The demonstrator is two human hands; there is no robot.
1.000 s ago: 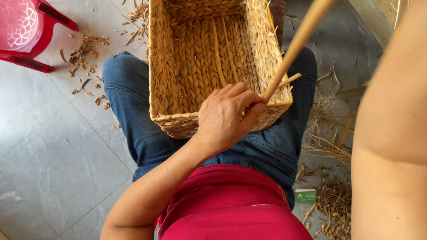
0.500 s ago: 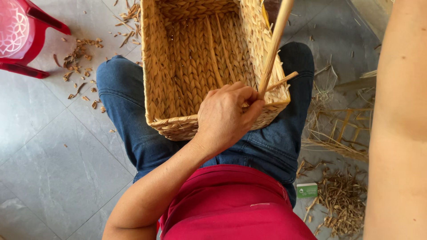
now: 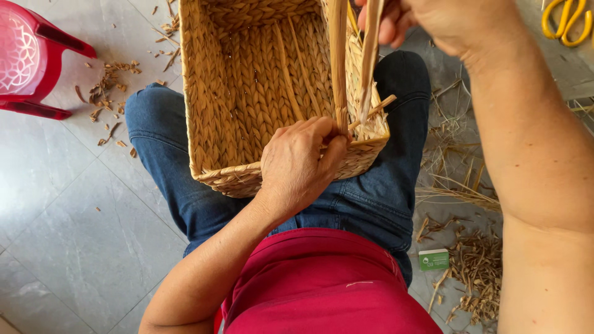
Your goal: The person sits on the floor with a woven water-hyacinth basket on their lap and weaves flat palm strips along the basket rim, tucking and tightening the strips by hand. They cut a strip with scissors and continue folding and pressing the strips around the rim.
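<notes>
While the woven basket rests on the lap, across the blue jeans and just beyond the red shirt, the work in hand looks like the finishing of its near rim: a flat straw strand is being threaded in at the near right corner of the basket.

Nearest on the basket, the left hand lies over the near rim, fingers curled and pinching the foot of the strand where it enters the weave, thumb side pressed against the corner. A short stub of straw sticks out to the right of that corner.

Farther along, the strand rises in two lengths from the corner up past the basket's right wall. Beyond the basket's far right edge, the right hand is closed on the upper ends, holding them taut; its forearm runs down the right side of the view.

As I judge it, the next move calls for a steady pull with the right hand while the left keeps the pinch at the rim, so the loop seats tight without tearing.

On the floor left of the basket stands a red plastic stool among straw scraps. Right of the basket lie loose straw and a small green box; yellow scissor handles lie beyond its far right.
</notes>
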